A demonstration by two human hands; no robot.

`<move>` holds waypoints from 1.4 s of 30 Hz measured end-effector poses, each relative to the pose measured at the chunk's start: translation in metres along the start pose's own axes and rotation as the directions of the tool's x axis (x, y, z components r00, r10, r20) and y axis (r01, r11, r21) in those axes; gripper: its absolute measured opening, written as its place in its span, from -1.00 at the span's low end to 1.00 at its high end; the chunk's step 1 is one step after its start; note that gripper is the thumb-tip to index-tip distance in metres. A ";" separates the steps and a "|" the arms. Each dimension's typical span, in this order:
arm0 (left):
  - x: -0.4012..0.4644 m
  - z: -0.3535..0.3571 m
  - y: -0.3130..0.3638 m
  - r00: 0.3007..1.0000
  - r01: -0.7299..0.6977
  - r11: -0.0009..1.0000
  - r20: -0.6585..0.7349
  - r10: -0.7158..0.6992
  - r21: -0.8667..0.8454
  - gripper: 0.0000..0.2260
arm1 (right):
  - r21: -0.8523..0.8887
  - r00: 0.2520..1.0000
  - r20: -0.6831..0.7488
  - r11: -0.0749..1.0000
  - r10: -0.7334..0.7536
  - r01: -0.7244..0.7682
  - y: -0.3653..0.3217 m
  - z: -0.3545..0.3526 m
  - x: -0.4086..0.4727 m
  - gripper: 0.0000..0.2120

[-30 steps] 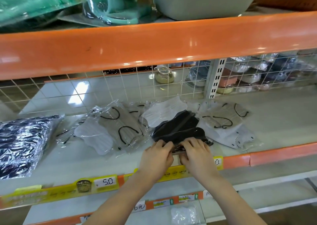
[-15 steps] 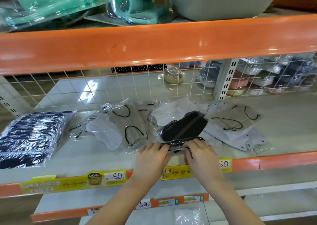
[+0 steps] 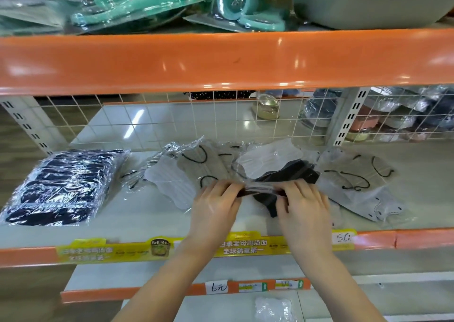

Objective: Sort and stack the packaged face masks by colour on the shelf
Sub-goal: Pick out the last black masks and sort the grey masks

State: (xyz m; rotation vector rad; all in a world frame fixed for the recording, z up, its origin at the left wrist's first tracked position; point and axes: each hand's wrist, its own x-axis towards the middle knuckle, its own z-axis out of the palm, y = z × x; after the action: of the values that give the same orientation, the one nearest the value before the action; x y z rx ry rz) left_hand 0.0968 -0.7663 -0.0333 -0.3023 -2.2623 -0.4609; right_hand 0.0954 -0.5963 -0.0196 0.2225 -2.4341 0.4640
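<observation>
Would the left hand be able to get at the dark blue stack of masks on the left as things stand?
Probably yes, once it lets go: the left hand grips the black masks now, and bare shelf lies between it and the dark blue stack.

Mask stack [image 3: 61,186] far left on shelf [image 3: 147,218] — loose masks [image 3: 356,174] right.

Black mask packet [image 3: 290,177] pulled nearer shelf edge; left hand [image 3: 216,206] and right hand [image 3: 302,206] spread apart along its end.
</observation>
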 end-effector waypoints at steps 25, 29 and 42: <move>-0.068 -0.147 -0.220 0.992 0.003 0.965 -0.124 0.031 0.264 -0.73 | 0.238 0.935 0.067 0.915 -0.349 0.325 -0.218 0.096 -0.017 -0.76; -0.081 -0.172 -0.256 0.994 0.079 0.942 -0.091 -0.051 0.327 -0.80 | 0.242 0.916 0.078 0.899 -0.393 0.365 -0.264 0.112 -0.017 -0.74; -0.120 -0.206 -0.343 0.984 0.160 0.909 0.006 -0.176 0.386 -0.80 | 0.298 0.898 0.229 0.905 -0.377 0.304 -0.354 0.167 -0.047 -0.64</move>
State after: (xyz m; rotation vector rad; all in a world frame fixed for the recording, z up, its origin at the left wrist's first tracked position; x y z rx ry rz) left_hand 0.1896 -1.1717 -0.0746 0.0871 -2.3681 -0.0881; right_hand 0.1332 -0.9853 -0.0745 0.8710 -2.5250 0.6188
